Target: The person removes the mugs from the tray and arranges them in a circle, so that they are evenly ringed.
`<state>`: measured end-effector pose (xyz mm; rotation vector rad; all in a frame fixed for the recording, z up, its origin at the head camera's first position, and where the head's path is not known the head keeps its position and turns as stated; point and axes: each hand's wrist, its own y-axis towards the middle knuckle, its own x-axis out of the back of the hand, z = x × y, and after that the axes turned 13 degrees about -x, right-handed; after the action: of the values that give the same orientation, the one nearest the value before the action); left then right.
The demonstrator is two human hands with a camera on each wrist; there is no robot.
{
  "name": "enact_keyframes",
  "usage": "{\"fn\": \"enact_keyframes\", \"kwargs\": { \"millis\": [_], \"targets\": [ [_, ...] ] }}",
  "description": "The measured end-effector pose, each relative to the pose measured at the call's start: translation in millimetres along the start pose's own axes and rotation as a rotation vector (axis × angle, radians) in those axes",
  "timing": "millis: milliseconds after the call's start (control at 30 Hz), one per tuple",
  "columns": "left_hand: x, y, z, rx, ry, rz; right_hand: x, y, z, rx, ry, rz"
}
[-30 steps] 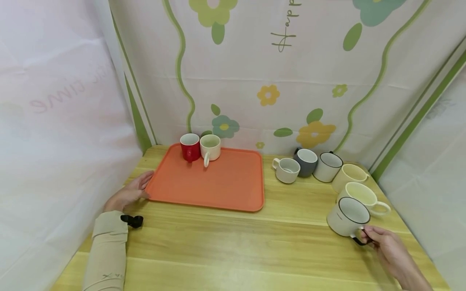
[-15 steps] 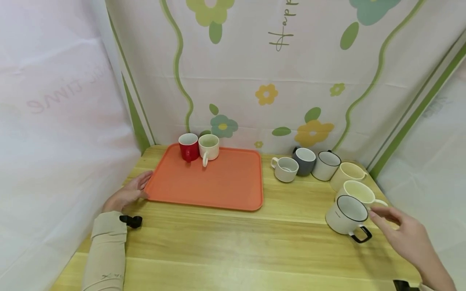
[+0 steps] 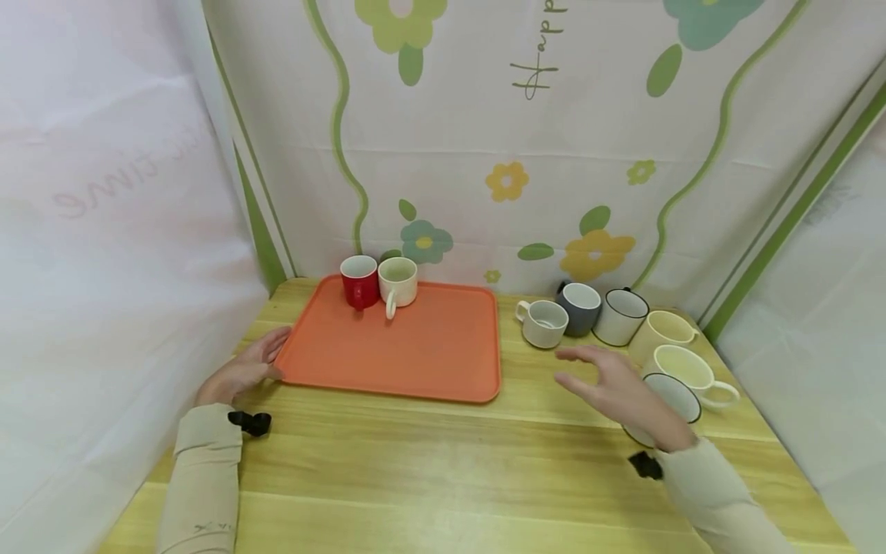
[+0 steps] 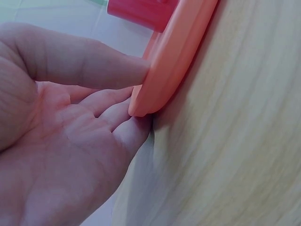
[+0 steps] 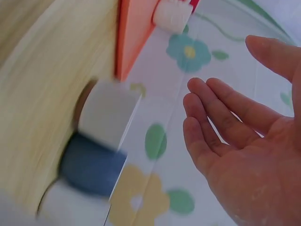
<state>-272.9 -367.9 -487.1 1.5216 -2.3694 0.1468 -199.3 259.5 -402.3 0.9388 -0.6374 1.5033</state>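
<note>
My left hand (image 3: pixel 242 371) rests at the left edge of an orange tray (image 3: pixel 443 362). In the left wrist view its straight thumb (image 4: pixel 99 66) touches the tray rim (image 4: pixel 176 52), with the extended fingers against the edge below. My right hand (image 3: pixel 616 388) is held over the table with fingers extended, holding nothing. The small light-grey mug (image 3: pixel 544 326) is just beyond its fingertips. Behind the hand, a white mug with a black rim (image 3: pixel 674 396) is partly hidden by the wrist. A red mug (image 3: pixel 361 286) and a cream mug (image 3: pixel 399 285) stand at the tray's back left.
Along the back right stand a dark grey mug (image 3: pixel 580 312), another black-rimmed white mug (image 3: pixel 621 319) and a yellow mug (image 3: pixel 661 338). A pale yellow mug (image 3: pixel 681 373) is nearest the right edge. A flowered cloth (image 3: pixel 443 131) hangs behind the wooden table (image 3: pixel 415 469).
My right hand has let go of the black-rimmed mug's handle, drawn back, then swung left past it towards the light-grey mug. The left hand and the tray have stayed put.
</note>
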Motion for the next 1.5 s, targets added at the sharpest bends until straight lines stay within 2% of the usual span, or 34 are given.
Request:
{"fn": "enact_keyframes", "kwargs": {
  "millis": [233,367,567,733,1000,1167,1233,1400,1500],
  "targets": [
    [-0.2,-0.4,0.6,-0.001,0.004,-0.003,-47.3,64.2,58.0,0.126,0.078,0.171],
    [-0.3,-2.3,1.0,-0.002,0.003,-0.009,-76.0,100.8,88.3,0.165,0.091,0.238],
    [-1.1,-0.6,3.8,-0.002,-0.017,-0.006,-122.0,147.7,119.7,0.127,0.116,0.257],
    [-0.8,1.1,5.9,-0.004,-0.024,0.001,-157.5,173.2,136.0,0.036,0.226,0.256],
    [0.6,0.4,3.3,-0.002,-0.029,-0.004,-197.1,189.6,157.3,-0.206,0.556,0.306],
    [-0.3,-0.1,2.7,-0.011,-0.027,0.001,-205.9,191.0,164.0,-0.278,0.724,0.348],
    [-0.4,-0.2,2.8,-0.014,-0.031,0.004,-207.4,190.8,166.1,-0.297,0.751,0.348],
    [0.4,-0.3,3.9,-0.011,-0.047,0.006,-207.0,187.4,166.4,-0.367,0.701,0.293],
    [1.6,-0.5,4.3,-0.008,-0.044,0.002,-203.3,183.9,162.2,-0.369,0.696,0.307]
  ]
}}
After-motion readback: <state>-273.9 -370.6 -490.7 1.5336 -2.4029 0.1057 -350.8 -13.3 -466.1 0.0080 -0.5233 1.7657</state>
